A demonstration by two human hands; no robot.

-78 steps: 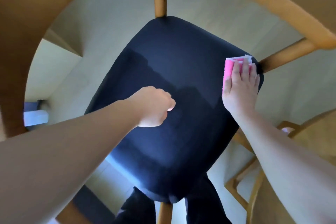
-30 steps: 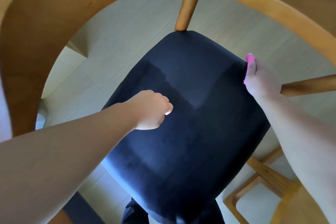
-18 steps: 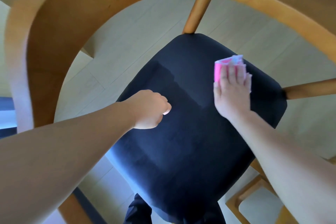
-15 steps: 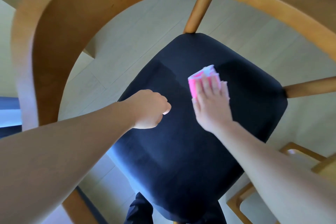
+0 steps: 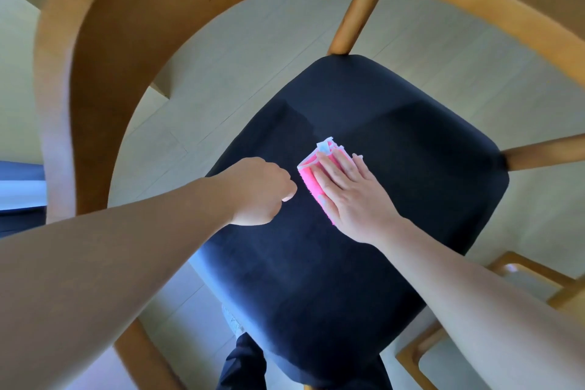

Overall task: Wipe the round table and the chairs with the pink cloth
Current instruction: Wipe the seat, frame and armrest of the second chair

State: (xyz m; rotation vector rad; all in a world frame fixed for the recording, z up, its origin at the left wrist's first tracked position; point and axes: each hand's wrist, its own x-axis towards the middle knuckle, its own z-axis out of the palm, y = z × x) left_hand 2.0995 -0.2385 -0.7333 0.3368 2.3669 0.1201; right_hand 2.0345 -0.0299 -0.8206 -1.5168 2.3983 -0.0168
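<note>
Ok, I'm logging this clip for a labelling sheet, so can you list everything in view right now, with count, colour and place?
chair seat: one, dark navy, centre of the view, under both hands
chair frame: one, light brown wood, curved back arching over the top and left, spindles meeting the seat at top and right
pink cloth: one, pink with a pale folded edge, flat on the middle of the seat
second chair: one, light wood, only part showing at lower right
floor: pale boards, around and below the seat
trousers: dark, bottom edge by the seat's near corner
left hand: one, fingers curled, empty, over the seat's left part
right hand: one, fingers straight, pressing the cloth onto the seat
</note>
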